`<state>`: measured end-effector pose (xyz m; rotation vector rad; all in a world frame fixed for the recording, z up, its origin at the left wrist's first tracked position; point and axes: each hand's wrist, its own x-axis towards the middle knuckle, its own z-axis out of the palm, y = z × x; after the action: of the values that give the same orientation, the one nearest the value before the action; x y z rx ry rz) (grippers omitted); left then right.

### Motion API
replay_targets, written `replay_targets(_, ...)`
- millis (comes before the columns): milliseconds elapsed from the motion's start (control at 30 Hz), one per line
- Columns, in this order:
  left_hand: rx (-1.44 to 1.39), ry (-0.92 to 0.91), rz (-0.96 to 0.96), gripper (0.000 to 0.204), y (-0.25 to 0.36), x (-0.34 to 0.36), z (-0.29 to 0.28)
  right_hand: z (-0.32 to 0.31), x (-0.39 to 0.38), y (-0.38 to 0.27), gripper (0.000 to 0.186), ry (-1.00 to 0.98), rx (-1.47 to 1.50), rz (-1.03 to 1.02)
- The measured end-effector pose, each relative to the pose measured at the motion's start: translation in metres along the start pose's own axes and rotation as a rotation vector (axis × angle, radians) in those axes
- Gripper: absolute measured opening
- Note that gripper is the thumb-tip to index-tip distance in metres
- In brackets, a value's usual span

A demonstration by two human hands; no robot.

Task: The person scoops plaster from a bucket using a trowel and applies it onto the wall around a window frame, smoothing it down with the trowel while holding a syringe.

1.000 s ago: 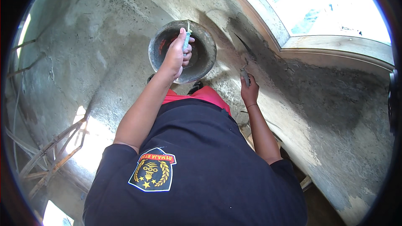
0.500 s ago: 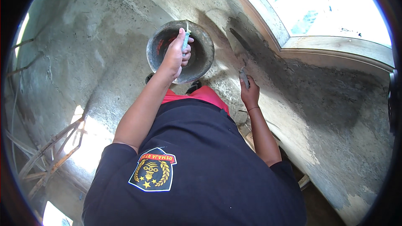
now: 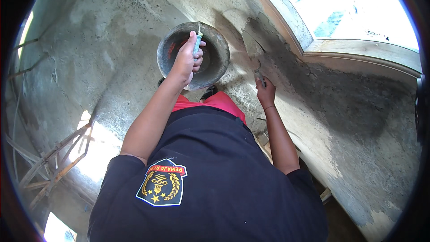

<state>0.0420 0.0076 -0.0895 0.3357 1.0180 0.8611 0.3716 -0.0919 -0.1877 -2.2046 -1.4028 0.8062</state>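
My left hand (image 3: 187, 60) is closed around the pale green grip of the handle (image 3: 197, 47) of a round, dark grey bucket (image 3: 162, 58). The bucket is in front of my legs, and a reddish patch shows on its inner wall. My fist hides part of its inside. In my right hand (image 3: 267, 90) is the handle of a trowel (image 3: 253, 47). Its blade lies at the wall (image 3: 358, 161), along the edge of a dark, wet-looking band of mortar (image 3: 304, 78) below the window frame. Whether the blade carries mortar I cannot tell.
A wooden window frame (image 3: 358, 47) with bright light behind it borders the wall at the upper right. Bamboo or wooden poles (image 3: 58, 161) stand at the left. My shoes (image 3: 208, 93) show below the bucket.
My right hand has moved slightly up, away from me, with the trowel, and the blade has turned against the wall. My left hand and the bucket have barely moved.
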Motion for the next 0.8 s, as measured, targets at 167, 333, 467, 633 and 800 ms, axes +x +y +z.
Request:
replay_targets(167,-0.011,0.002,0.001,0.067,-0.002,-0.001,-0.005,0.004,-0.012,-0.009,0.034,-0.060,-0.015,0.059)
replay_targets(333,-0.037,0.002,0.002,0.064,-0.006,-0.006,-0.009,-0.013,-0.009,-0.017,0.034,-0.005,0.019,0.030)
replay_targets(467,-0.038,-0.004,-0.008,0.064,-0.004,-0.007,-0.006,-0.012,0.000,-0.013,0.034,-0.025,-0.103,0.056)
replay_targets(633,-0.006,-0.010,-0.012,0.067,-0.005,-0.010,-0.012,-0.008,-0.015,-0.021,0.031,0.053,-0.008,-0.073)
replay_targets(800,-0.012,-0.007,-0.008,0.068,-0.005,-0.012,-0.012,-0.021,-0.002,-0.018,0.035,0.016,-0.087,0.067)
